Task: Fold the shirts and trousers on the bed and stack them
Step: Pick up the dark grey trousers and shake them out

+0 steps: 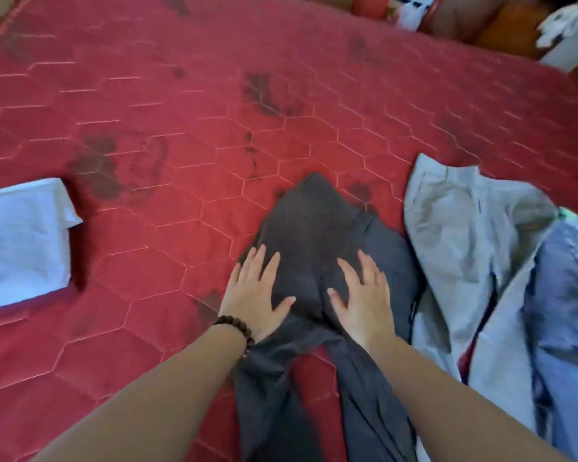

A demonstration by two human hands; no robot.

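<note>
Over on the far left a folded white garment (pixel 20 241) sits on the red mattress (pixel 167 105), likely the start of the stack. Between it and the work there is a broad stretch of bare quilted mattress, so plenty of room to slide a finished piece across. Now the middle: dark grey trousers (pixel 317 228) lie spread out, legs trailing back toward the person. The left hand (pixel 257 291), bead bracelet (pixel 236 328) at the wrist, lies flat with fingers spread on the cloth, and the right hand (pixel 361 295) does the same just beside it, neither grasping anything. This looks like smoothing before the fold; next, I reckon, one leg gets laid over the other. To the right, pale grey trousers (pixel 464 228) touch the dark pair's edge, with a bluish garment (pixel 561 295) heaped beyond. That side is crowded, so the fold wants to go leftward.
</note>
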